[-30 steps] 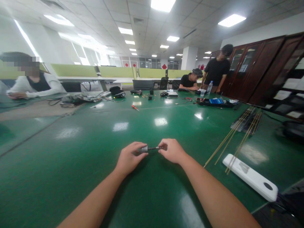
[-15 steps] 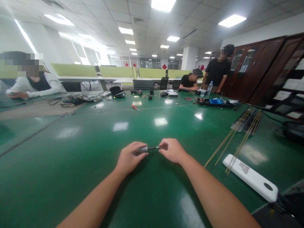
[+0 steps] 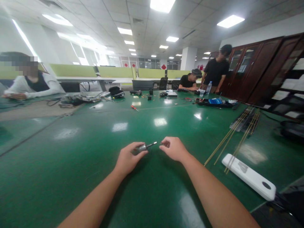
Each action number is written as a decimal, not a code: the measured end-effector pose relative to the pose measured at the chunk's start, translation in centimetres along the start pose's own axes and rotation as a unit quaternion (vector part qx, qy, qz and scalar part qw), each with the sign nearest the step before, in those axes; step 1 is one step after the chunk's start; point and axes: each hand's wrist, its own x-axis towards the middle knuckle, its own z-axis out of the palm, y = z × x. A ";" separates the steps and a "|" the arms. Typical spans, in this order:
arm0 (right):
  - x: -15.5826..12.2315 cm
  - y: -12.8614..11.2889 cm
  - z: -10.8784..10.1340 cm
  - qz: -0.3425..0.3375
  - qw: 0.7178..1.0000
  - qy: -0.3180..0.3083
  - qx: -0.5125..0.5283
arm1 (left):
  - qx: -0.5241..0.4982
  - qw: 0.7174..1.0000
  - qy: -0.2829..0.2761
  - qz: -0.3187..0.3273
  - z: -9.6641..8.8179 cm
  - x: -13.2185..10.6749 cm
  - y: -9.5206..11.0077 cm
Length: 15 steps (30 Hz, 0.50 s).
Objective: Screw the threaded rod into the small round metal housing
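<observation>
Above the green table [image 3: 90, 164], my left hand [image 3: 129, 158] is closed around a small metal cylinder with a thin shaft [image 3: 142, 147], which looks like a small motor. Its shaft points right and slightly up, ending in a bright tip. Just right of that tip is my right hand [image 3: 174, 148], thumb and fingers pinched together. A tiny dark part [image 3: 161, 144] shows at those fingertips, too small to name. A gap separates it from the shaft. My fingers hide most of the tiny part and the cylinder's rear end.
A white elongated device [image 3: 249, 177] and several thin yellowish rods [image 3: 228, 139] lie at the right. Farther off are a red screwdriver [image 3: 134, 108], a black tray with blue items [image 3: 215, 101] and a plastic bottle [image 3: 209, 87]. Three other people are around the table.
My right hand has come off the shaft's end with the tiny part, opening a gap. The shaft's bright tip is now bare, and the cylinder tilts slightly upward.
</observation>
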 end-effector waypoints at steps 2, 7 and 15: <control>0.0 0.0 0.1 0.000 1.000 -0.008 -0.001 | 0.001 1.000 0.010 -0.023 0.0 0.1 -0.1; 0.0 0.1 0.5 -0.017 1.000 -0.024 0.002 | -0.123 0.983 0.059 -0.126 0.3 0.5 -0.3; -0.2 -0.2 0.9 -0.029 0.999 -0.044 0.006 | -0.268 0.919 0.081 -0.276 -5.2 -1.4 2.2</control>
